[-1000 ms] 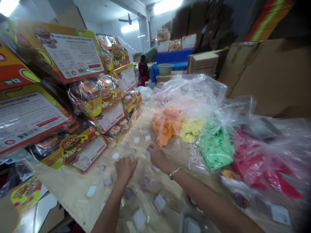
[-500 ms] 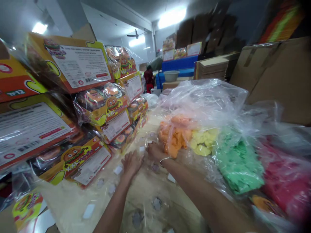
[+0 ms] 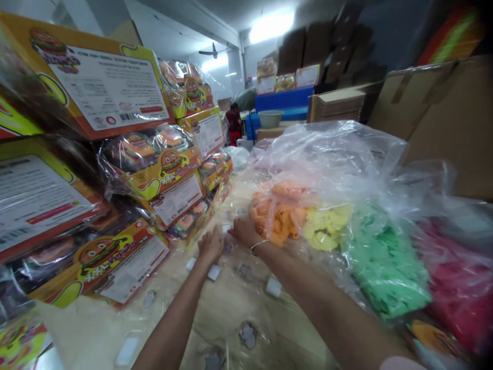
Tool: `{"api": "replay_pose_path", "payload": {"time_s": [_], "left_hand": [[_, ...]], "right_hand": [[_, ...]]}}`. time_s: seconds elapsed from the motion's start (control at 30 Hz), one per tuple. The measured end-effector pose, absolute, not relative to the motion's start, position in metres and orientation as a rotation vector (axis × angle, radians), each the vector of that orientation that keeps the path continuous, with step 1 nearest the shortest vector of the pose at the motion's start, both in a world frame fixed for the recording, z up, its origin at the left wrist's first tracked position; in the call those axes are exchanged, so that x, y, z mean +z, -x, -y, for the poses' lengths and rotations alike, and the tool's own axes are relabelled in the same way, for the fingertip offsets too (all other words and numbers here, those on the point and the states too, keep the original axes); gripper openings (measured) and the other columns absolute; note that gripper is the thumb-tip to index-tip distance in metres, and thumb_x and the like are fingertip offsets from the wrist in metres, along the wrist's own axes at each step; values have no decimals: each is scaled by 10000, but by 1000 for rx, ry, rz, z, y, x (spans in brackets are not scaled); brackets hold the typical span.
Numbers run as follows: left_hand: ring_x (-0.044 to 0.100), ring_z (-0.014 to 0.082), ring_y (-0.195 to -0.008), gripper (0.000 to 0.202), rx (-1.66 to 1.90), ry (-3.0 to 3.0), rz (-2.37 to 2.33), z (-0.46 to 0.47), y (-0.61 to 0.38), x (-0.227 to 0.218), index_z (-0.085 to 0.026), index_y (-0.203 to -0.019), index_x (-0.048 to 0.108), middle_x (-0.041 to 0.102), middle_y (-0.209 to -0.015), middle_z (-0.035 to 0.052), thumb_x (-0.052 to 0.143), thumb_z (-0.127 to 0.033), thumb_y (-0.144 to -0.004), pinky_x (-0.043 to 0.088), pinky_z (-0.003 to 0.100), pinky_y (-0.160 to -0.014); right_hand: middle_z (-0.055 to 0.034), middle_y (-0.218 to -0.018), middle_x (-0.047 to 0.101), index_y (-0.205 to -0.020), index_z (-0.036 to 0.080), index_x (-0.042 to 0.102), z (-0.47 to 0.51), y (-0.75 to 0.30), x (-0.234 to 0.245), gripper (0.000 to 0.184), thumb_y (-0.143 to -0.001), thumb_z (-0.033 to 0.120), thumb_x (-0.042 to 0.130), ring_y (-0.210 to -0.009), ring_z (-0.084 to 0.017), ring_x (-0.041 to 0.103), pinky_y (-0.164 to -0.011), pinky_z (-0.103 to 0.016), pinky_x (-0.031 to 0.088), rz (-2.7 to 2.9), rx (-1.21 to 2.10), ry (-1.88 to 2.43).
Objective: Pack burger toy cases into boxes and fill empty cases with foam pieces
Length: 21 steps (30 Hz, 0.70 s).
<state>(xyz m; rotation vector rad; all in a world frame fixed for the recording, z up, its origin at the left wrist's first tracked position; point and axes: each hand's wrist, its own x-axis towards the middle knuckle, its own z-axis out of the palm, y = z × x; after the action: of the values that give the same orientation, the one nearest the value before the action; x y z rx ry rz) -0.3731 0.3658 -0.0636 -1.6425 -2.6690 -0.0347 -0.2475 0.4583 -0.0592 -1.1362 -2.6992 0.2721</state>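
- Sitting close together at the table (image 3: pixel 215 313): left hand (image 3: pixel 211 244), right hand (image 3: pixel 245 232).
- Either grip: I can't tell from here.
- Orange pieces (image 3: pixel 283 221), right hand's two o'clock.

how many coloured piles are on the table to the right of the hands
4: the orange pile nearest the right hand, then the yellow pile, the green pile and the red pile farther right. The clear plastic may hide more.
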Motion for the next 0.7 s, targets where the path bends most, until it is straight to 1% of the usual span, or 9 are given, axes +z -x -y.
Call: {"api": "replay_pose_path", "payload": {"time_s": [0.07, 0.13, 0.23, 0.3, 0.37, 0.43, 0.53, 0.7], "left_hand": [[513, 329, -1210, 642, -19, 1637, 2703, -355, 376, -61, -166, -1448, 337, 580, -1285, 186, 411, -495, -902, 403, 438, -944], [478, 329, -1255, 659, 1, 1646, 2719, -342, 376, -58, -156, -1386, 421, 565, -1314, 183, 464, -550, -859, 404, 421, -955], [487, 332, -1240, 553, 38, 1676, 2721, -327, 371, -55, -135, -1217, 575, 580, -1287, 189, 451, -542, -863, 388, 441, -977], [519, 346, -1193, 510, 62, 1688, 2719, -320, 365, -54, -128, -1135, 623, 608, -1231, 193, 418, -520, -881, 386, 483, -969], [524, 354, -1179, 488, 79, 1693, 2705, -314, 359, -53, -127, -1120, 630, 614, -1214, 192, 401, -494, -895, 382, 517, -961], [513, 348, -1187, 452, 87, 1688, 2680, -310, 356, -54, -131, -1144, 616, 598, -1238, 186, 389, -445, -910, 376, 527, -963], [515, 326, -1174, 385, 90, 1660, 2660, -314, 355, -59, -143, -1152, 607, 587, -1235, 174, 373, -344, -922, 381, 506, -951], [528, 304, -1148, 357, 56, 1628, 2666, -336, 358, -66, -135, -1130, 602, 596, -1179, 166, 331, -250, -927, 407, 449, -910]], "right_hand": [[-219, -1093, 649, -1132, 44, 602, -459, 242, -56, 450, -984, 422, 408, -1006, -297, 628, -807, -376, 478, 2699, 270, 1131], [-210, -1149, 622, -1173, 66, 581, -458, 233, -54, 390, -997, 353, 385, -1059, -280, 602, -844, -374, 468, 2721, 262, 1079], [-139, -1276, 564, -1252, 180, 552, -456, 221, -54, 309, -985, 248, 411, -1112, -222, 566, -889, -339, 455, 2807, 254, 898], [-99, -1290, 555, -1213, 231, 586, -456, 220, -56, 280, -980, 250, 433, -1076, -197, 578, -869, -317, 467, 2860, 255, 800], [-105, -1238, 576, -1111, 205, 644, -456, 228, -58, 245, -974, 280, 455, -1006, -196, 603, -828, -312, 483, 2874, 253, 784], [-131, -1197, 587, -1033, 158, 675, -456, 240, -59, 251, -961, 304, 484, -961, -210, 622, -799, -317, 492, 2845, 252, 824], [-163, -1189, 591, -1025, 118, 689, -453, 257, -60, 272, -953, 288, 490, -921, -230, 650, -755, -322, 500, 2774, 271, 906], [-187, -1105, 647, -1027, 89, 710, -447, 261, -53, 291, -937, 277, 507, -873, -240, 678, -714, -304, 497, 2693, 367, 999]]}}
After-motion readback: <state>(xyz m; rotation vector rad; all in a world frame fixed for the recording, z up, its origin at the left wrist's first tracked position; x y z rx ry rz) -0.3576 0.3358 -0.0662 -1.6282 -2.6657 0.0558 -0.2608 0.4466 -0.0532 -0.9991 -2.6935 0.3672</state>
